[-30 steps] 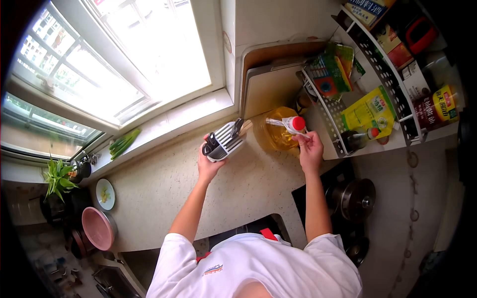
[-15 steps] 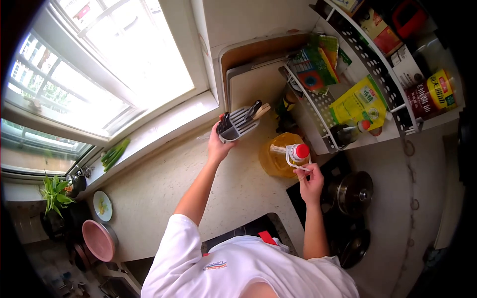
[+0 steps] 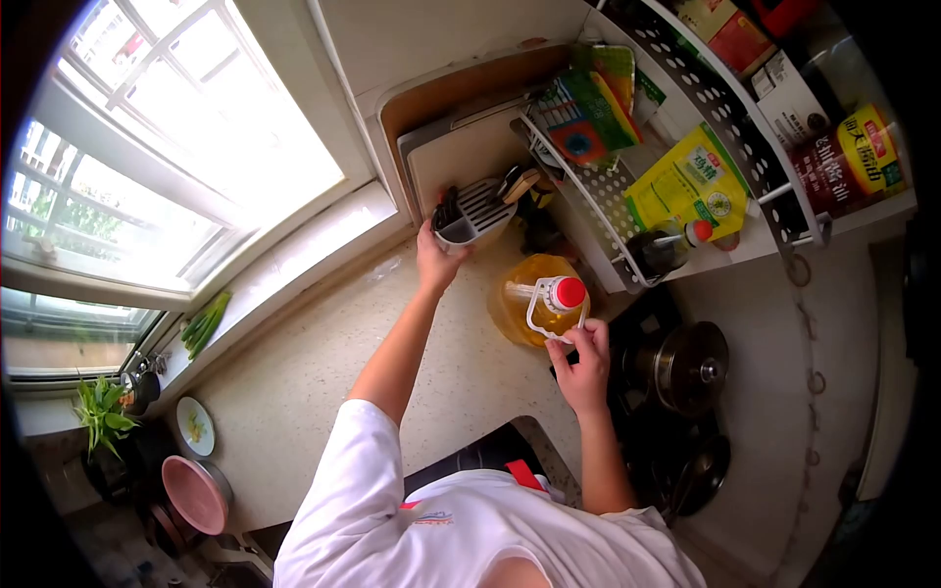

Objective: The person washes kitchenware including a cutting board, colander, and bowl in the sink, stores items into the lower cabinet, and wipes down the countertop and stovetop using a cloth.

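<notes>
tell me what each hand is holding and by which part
The left hand holds the utensil holder by its near left end; the right hand holds the oil jug by its white handle.

a kitchen, and it looks like one in a home. a pale speckled counter (image 3: 314, 363) crosses the middle of the frame beneath a barred window (image 3: 216, 118) at upper left, with green stalks (image 3: 204, 325) lying on its sill. near the centre stand a large bottle of yellow oil (image 3: 508, 306) and a slotted holder (image 3: 480, 218) with dark and wooden handles; behind the holder leans what looks like a cutting board (image 3: 441, 162). a perforated rack (image 3: 725, 103) at upper right carries boxes, a yellow packet (image 3: 691, 181) and a red-capped bottle (image 3: 657, 255). right of centre sits a lidded pot (image 3: 696, 367); at lower left, a plate (image 3: 196, 428) and a pink basin (image 3: 194, 495).
</notes>
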`<act>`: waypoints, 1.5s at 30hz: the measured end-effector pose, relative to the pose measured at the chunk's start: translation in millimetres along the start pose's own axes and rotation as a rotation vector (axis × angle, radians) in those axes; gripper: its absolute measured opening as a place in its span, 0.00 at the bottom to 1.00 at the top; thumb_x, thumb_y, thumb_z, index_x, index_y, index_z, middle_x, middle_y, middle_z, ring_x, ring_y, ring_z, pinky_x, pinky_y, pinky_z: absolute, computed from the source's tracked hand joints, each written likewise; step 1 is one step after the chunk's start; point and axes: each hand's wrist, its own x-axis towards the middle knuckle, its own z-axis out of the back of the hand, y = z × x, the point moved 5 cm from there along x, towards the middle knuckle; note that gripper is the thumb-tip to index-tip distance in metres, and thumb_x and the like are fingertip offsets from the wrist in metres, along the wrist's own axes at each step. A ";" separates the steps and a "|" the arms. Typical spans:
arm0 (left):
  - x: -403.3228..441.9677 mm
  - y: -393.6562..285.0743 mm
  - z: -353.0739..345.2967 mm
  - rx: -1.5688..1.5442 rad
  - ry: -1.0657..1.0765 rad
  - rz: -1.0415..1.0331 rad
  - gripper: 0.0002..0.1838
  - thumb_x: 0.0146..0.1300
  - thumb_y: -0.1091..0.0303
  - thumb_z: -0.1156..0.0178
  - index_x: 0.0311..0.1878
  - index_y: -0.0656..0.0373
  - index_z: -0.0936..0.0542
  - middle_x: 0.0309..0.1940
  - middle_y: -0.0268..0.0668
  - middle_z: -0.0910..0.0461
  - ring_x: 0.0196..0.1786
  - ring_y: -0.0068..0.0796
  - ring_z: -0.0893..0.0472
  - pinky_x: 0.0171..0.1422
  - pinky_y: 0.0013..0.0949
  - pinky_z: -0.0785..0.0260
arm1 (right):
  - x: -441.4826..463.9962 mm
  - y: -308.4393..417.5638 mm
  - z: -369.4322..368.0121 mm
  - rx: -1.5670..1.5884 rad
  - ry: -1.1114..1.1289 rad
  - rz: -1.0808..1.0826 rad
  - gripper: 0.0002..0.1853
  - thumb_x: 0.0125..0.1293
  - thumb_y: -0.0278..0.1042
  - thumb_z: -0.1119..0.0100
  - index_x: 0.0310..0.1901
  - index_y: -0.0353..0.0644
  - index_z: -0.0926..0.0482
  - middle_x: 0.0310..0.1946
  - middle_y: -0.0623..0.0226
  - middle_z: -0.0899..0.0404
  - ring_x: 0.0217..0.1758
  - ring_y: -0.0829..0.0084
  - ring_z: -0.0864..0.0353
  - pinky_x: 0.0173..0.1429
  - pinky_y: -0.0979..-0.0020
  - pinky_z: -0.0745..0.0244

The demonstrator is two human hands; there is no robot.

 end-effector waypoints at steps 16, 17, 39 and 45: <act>-297.3 7.7 151.1 -0.372 0.340 0.576 0.27 0.75 0.70 0.40 0.76 0.54 0.29 0.63 0.43 0.18 0.59 0.34 0.15 0.64 0.37 0.23 | 13.8 42.5 -9.8 -0.125 0.121 0.162 0.16 0.63 0.34 0.29 0.28 0.43 0.30 0.28 0.65 0.25 0.40 0.58 0.24 0.54 0.54 0.34; -308.6 9.9 159.4 -0.391 0.349 0.587 0.25 0.76 0.69 0.41 0.75 0.54 0.28 0.61 0.43 0.17 0.57 0.34 0.14 0.63 0.37 0.23 | 9.1 46.6 -6.9 -0.117 0.146 0.128 0.16 0.64 0.34 0.29 0.28 0.43 0.30 0.27 0.65 0.25 0.39 0.58 0.24 0.54 0.54 0.35; -500.1 5.9 271.1 -0.449 0.979 0.423 0.20 0.78 0.70 0.42 0.71 0.60 0.24 0.57 0.42 0.14 0.59 0.31 0.16 0.69 0.35 0.26 | -396.0 125.6 72.4 0.404 -0.357 -0.709 0.21 0.74 0.38 0.32 0.23 0.43 0.27 0.21 0.84 0.35 0.26 0.88 0.42 0.30 0.76 0.48; -565.5 21.5 161.8 -0.304 1.281 0.551 0.28 0.81 0.57 0.47 0.79 0.55 0.33 0.65 0.41 0.17 0.69 0.34 0.21 0.74 0.40 0.31 | -558.1 103.9 37.4 0.288 -0.365 -1.006 0.19 0.73 0.39 0.32 0.25 0.39 0.22 0.21 0.80 0.30 0.27 0.85 0.35 0.31 0.75 0.40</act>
